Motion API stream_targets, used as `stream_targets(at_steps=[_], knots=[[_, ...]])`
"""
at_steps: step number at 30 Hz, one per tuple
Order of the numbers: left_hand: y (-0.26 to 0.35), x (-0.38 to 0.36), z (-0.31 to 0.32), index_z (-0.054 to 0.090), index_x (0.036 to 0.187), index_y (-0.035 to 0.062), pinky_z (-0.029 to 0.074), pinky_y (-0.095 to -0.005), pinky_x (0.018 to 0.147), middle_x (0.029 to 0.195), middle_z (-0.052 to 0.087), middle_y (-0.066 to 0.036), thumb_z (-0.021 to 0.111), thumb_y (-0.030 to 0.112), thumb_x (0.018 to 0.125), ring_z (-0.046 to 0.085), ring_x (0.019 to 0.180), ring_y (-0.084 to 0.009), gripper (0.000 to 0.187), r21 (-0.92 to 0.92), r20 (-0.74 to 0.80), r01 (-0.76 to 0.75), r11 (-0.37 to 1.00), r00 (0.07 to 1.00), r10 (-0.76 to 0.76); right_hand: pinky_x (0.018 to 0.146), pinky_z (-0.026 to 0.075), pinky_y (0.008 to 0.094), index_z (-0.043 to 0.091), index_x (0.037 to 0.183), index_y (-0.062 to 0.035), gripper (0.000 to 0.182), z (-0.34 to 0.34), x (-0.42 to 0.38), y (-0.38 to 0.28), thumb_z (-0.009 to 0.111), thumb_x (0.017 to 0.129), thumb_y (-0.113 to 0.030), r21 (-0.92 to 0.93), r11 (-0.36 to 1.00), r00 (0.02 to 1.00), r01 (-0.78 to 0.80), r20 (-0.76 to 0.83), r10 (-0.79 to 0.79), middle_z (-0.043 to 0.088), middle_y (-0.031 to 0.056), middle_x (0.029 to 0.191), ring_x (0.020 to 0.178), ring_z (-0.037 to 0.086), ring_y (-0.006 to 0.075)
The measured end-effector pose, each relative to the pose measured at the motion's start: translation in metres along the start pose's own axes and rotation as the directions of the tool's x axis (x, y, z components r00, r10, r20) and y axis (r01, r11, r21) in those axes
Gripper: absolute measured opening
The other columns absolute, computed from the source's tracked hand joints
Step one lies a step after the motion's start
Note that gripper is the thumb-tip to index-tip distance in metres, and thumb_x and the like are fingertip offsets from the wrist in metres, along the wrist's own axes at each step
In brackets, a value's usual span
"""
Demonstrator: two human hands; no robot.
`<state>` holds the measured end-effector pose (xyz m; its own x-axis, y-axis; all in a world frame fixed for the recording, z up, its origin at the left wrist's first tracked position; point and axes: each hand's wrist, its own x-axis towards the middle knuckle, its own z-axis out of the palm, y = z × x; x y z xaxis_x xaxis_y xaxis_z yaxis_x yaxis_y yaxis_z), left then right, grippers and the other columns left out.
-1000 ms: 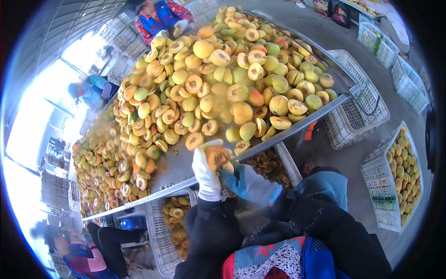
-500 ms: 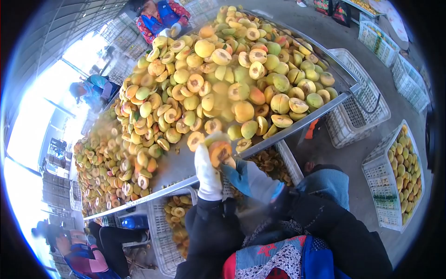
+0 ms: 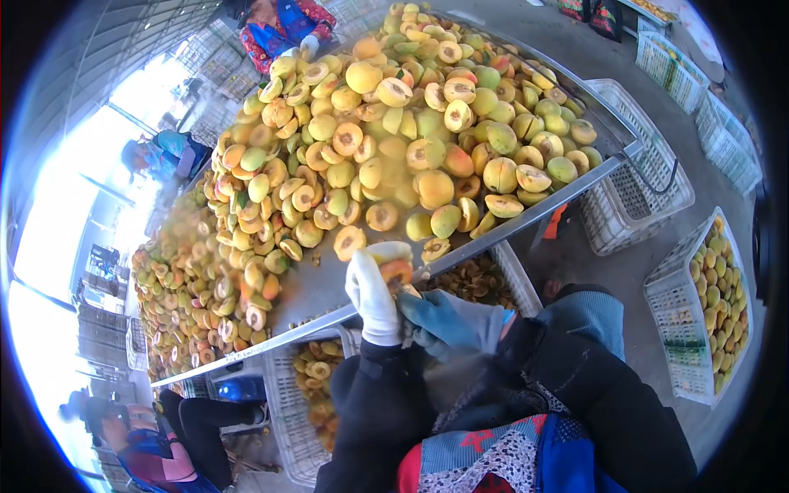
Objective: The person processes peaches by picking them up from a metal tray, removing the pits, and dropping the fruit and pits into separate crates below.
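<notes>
White knit left hand point(image 3: 372, 297) gripping round peach half point(image 3: 394, 268), blue rubbery right hand point(image 3: 440, 322)

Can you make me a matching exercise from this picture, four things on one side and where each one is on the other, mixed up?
Things:
1. left hand
2. right hand
3. crate of whole fruit
4. metal table

Places or states:
A. stands on the floor at the far right
B. wears a white glove and grips a peach half
C. heaped with halved peaches
D. wears a blue glove, just below the held fruit

Pairs: 1-B, 2-D, 3-A, 4-C
</notes>
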<state>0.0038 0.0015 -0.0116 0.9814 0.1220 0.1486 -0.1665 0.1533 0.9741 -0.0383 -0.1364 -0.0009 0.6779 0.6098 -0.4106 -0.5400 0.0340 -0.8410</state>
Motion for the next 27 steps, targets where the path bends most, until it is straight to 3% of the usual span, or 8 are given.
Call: stream_targets(at_steps=[4,10,13,20,24,25,26,27], knots=[[0.008,-0.002,0.004,0.069,0.09,-0.0061,0.052,-0.0313,0.066,0.078,0.07,-0.014,0.04,0.046,0.103,0.064,0.066,-0.0208,0.061,-0.055,-0.031,0.152,0.987,0.988,-0.154,0.055,0.04,0.0274,0.063,0.086,-0.0073,0.047,-0.001,0.032,0.034,0.048,0.103,-0.049,-0.285,0.876,0.889,0.39,-0.13,-0.438,0.056,0.0004,0.063,0.057,0.049,0.0091],[0.01,0.005,-0.006,0.071,0.084,-0.0025,0.044,-0.0242,0.058,0.07,0.068,-0.009,0.048,0.044,0.104,0.058,0.058,-0.0118,0.055,0.174,0.205,0.12,0.977,0.966,-0.155,0.046,0.051,0.0344,0.059,0.088,-0.0037,0.057,-0.012,0.032,0.042,0.04,0.101,-0.056,-0.019,0.998,0.997,0.06,0.042,-0.06,0.054,0.0058,0.066,0.051,0.056,0.0163],[0.003,0.003,-0.01,0.071,0.086,-0.0032,0.043,-0.0242,0.058,0.069,0.067,-0.009,0.047,0.043,0.104,0.058,0.059,-0.0115,0.055,0.142,0.225,0.065,0.988,0.97,-0.096,0.044,0.049,0.0335,0.058,0.088,-0.0034,0.057,-0.009,0.024,0.033,0.04,0.101,-0.056,-0.152,0.988,1.0,0.017,0.005,-0.017,0.054,0.0062,0.067,0.048,0.053,0.0161],[-0.004,-0.005,-0.004,0.069,0.1,-0.0018,0.047,-0.0265,0.058,0.075,0.065,-0.006,0.042,0.04,0.106,0.06,0.065,-0.0145,0.05,0.053,0.15,-0.007,0.999,0.989,-0.001,0.037,0.04,0.0296,0.059,0.088,-0.005,0.057,-0.011,0.03,0.044,0.038,0.103,-0.056,0.082,0.984,0.985,0.155,0.063,-0.161,0.052,0.0022,0.06,0.041,0.046,0.0138],[-0.009,0.005,-0.008,0.07,0.097,-0.0006,0.048,-0.0269,0.06,0.077,0.067,-0.005,0.048,0.036,0.105,0.061,0.067,-0.0125,0.044,0.247,0.31,-0.281,0.927,0.93,0.199,0.035,0.038,0.0289,0.061,0.091,-0.0111,0.043,-0.004,0.013,0.023,0.041,0.105,-0.046,-0.148,0.945,0.955,0.293,-0.009,-0.297,0.058,0.0,0.063,0.041,0.048,0.0116],[-0.003,0.001,-0.005,0.071,0.094,-0.0013,0.048,-0.0266,0.061,0.077,0.068,-0.007,0.047,0.037,0.105,0.061,0.067,-0.0127,0.046,0.243,0.288,-0.195,0.95,0.95,0.121,0.039,0.041,0.0303,0.061,0.091,-0.0094,0.044,-0.019,0.032,0.049,0.042,0.105,-0.046,-0.44,0.797,0.889,0.414,0.01,-0.457,0.058,0.0012,0.064,0.044,0.051,0.0131],[0.004,-0.002,-0.002,0.071,0.092,-0.0021,0.048,-0.0262,0.063,0.078,0.068,-0.008,0.047,0.038,0.105,0.061,0.066,-0.013,0.049,0.236,0.265,-0.106,0.966,0.963,0.041,0.04,0.041,0.0317,0.061,0.091,-0.0072,0.047,-0.005,0.006,0.018,0.043,0.104,-0.049,-0.237,0.971,0.995,0.019,-0.092,-0.042,0.058,0.0031,0.063,0.045,0.052,0.0148],[0.01,-0.005,0.001,0.071,0.091,-0.0025,0.048,-0.0262,0.063,0.077,0.068,-0.009,0.047,0.036,0.105,0.062,0.066,-0.0131,0.048,0.136,0.221,0.081,0.987,0.969,-0.11,0.039,0.037,0.0294,0.06,0.088,-0.0069,0.049,-0.003,0.003,0.018,0.045,0.103,-0.052,-0.215,0.977,0.995,0.009,-0.091,-0.029,0.053,0.002,0.06,0.044,0.046,0.0137]])
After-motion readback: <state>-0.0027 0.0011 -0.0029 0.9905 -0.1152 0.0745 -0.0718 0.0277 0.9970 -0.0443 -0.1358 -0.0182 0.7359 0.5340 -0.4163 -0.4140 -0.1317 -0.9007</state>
